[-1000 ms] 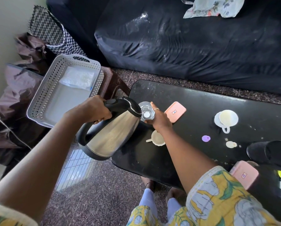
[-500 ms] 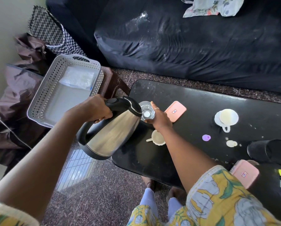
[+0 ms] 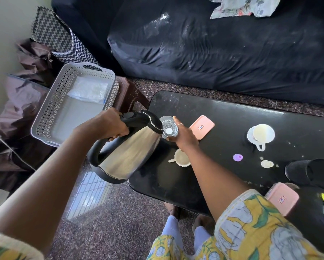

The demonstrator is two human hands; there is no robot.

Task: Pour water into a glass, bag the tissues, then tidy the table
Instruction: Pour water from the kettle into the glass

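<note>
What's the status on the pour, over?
Left hand grips kettle, tilted over glass. Right hand holds glass on table. White cup beside right wrist.

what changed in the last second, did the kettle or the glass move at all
Nothing visibly changed. The left hand still grips the handle of the kettle, which stays tilted with its spout at the rim of the glass. The right hand still holds the glass on the black table. The other things on the table lie where they were.
</note>
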